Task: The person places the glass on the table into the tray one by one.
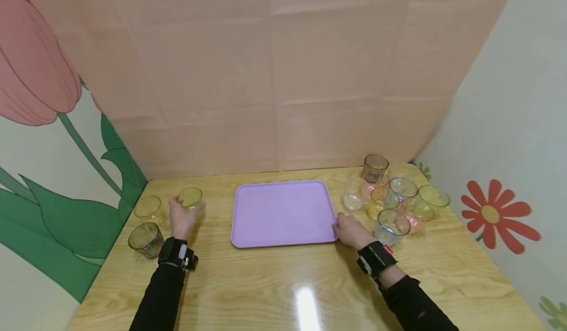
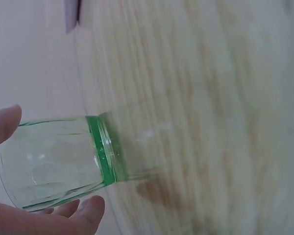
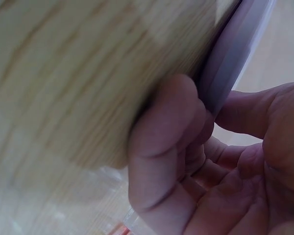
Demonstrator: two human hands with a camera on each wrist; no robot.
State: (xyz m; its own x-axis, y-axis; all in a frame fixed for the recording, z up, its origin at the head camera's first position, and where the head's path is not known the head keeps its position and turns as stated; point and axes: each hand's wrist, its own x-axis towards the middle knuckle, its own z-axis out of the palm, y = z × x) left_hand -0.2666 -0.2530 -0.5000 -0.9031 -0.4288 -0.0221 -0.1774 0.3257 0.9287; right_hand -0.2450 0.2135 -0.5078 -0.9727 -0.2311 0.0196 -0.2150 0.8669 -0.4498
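My left hand [image 1: 182,219] holds a clear green-tinted drinking glass [image 1: 190,199], thumb on one side and fingers on the other. In the left wrist view the green glass [image 2: 54,161] is upright, its thick base at the wooden tabletop; whether it touches is hard to tell. At the middle of the table lies a flat purple tray [image 1: 283,215] with a raised rim. My right hand [image 1: 353,230] pinches that tray's right edge near the front corner. In the right wrist view the thumb and curled fingers [image 3: 161,132] meet at the tray's rim [image 3: 230,63].
Left of my left hand stand a yellow glass [image 1: 147,207] and a dark grey glass [image 1: 146,240]. Several coloured glasses crowd the right side, among them a blue one [image 1: 392,225] beside my right wrist and a clear one [image 1: 353,195]. A wall backs the wooden table [image 1: 248,281].
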